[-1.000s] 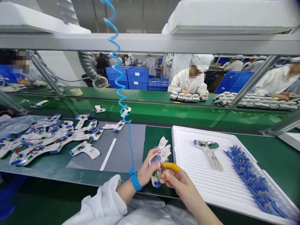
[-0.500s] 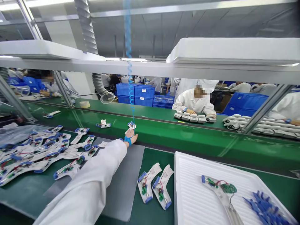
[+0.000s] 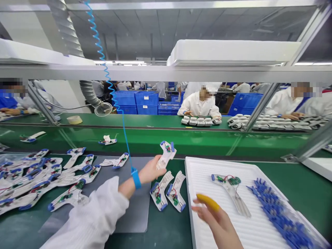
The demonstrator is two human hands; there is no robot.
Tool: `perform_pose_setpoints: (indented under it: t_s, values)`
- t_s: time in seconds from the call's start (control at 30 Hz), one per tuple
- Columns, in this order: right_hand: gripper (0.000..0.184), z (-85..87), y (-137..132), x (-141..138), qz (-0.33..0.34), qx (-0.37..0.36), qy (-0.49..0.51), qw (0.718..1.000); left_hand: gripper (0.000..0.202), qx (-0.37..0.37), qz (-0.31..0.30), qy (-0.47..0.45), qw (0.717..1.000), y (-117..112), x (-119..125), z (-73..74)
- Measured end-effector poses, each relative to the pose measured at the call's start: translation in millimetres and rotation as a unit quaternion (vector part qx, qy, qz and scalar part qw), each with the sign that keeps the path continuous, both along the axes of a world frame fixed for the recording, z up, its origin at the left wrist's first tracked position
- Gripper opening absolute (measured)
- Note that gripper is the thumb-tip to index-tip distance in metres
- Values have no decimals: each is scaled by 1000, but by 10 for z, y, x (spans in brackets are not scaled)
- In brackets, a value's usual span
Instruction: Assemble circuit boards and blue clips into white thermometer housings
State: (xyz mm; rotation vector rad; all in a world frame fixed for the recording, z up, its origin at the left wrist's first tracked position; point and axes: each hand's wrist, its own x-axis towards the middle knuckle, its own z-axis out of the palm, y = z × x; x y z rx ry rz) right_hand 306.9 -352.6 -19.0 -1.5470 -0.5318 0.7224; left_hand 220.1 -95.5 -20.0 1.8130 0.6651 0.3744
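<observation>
My left hand (image 3: pixel 150 170), with a blue wrist strap on a coiled cord, is closed around the lower end of a white plastic housing half (image 3: pixel 168 154). Blue end parts and a small green circuit board show in that piece, raised above the bench. My right hand (image 3: pixel 216 218), a yellow finger cot on one finger, hovers over the near left part of a white foam tray (image 3: pixel 202 180). Its fingers are apart and nothing shows in them. Two similar housing halves (image 3: pixel 162 190) lie side by side between my hands.
On the tray are a longer housing half with wires (image 3: pixel 230 193) and a row of blue plastic parts (image 3: pixel 280 211). Many housing halves (image 3: pixel 33 183) are heaped at left beside a grey mat (image 3: pixel 135 211). Beyond the green belt (image 3: pixel 145 138), a co-worker (image 3: pixel 198 103) sits at white pieces.
My left hand has drawn back from near the belt toward the right, bringing the housing half with it. My right hand has come into view over the tray. The view has shifted right.
</observation>
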Motion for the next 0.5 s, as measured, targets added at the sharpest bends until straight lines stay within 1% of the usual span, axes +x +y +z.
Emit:
perform_pose_setpoints:
  t_s: [0.03,0.1,0.17,0.23,0.3,0.33,0.37,0.4,0.47,0.5]
  values:
    - [44,23,134,-34,0,19,0,1000,57,7,-16,-10,1000,-243,-145,-44]
    - [47,62,359,-97,45,28,-37,998,67,11,-17,-24,999,-669,-410,-153]
    - [44,88,484,-159,100,33,-86,991,70,-4,-11,-41,999,-954,-613,-269]
    - [34,120,503,-207,129,43,-120,983,73,-43,-25,-69,996,-1069,-753,-360]
    - [23,176,446,-230,153,44,-168,973,77,-112,-64,-105,986,-1047,-849,-402]
    - [19,213,406,-234,179,37,-215,959,80,-157,-89,-124,976,-1007,-883,-403]
    - [18,253,366,-237,213,25,-274,938,83,-205,-115,-140,962,-963,-907,-395]
    - [20,294,331,-241,255,11,-338,906,87,-254,-142,-154,944,-925,-919,-379]
    - [29,360,284,-260,334,-10,-455,826,90,-342,-197,-167,904,-897,-910,-338]
    - [33,381,272,-274,358,-14,-493,793,88,-376,-225,-168,883,-913,-893,-317]
